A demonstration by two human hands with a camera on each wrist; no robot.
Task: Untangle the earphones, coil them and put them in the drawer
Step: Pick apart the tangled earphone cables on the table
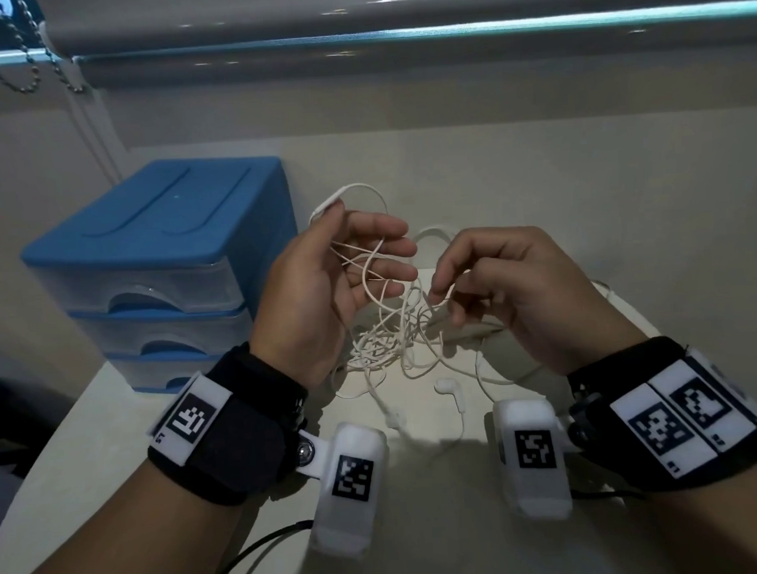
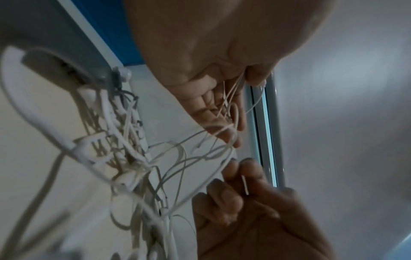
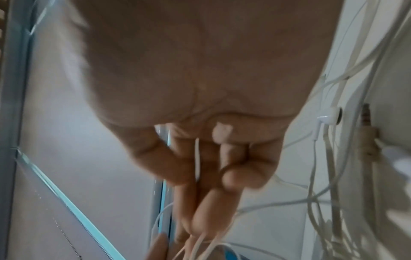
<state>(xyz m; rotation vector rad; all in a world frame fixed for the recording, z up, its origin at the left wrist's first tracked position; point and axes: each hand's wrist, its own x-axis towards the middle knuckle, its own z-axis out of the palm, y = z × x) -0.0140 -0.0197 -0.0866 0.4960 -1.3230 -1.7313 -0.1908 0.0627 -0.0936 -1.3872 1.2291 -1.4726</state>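
White earphones (image 1: 393, 343) lie in a loose tangle on the white table (image 1: 560, 198), part lifted between my hands. My left hand (image 1: 372, 236) is palm-up with several cord strands looped across its fingers; the left wrist view shows strands pinched at the thumb (image 2: 255, 77). The inline remote (image 1: 328, 206) sticks up behind that thumb. My right hand (image 1: 439, 286) pinches one strand between thumb and forefinger, also seen as the cord (image 3: 197, 154) running through its fingers. One earbud (image 1: 447, 388) rests on the table near my wrists. The blue drawer unit (image 1: 159, 237) stands left, all three drawers closed.
A jack plug (image 3: 367, 126) and an earbud (image 3: 329, 116) lie right of my right hand. A beaded blind chain (image 1: 18, 64) hangs at the far left by the window. The table's left edge runs just below the drawer unit. A black cable (image 1: 250, 552) crosses the near edge.
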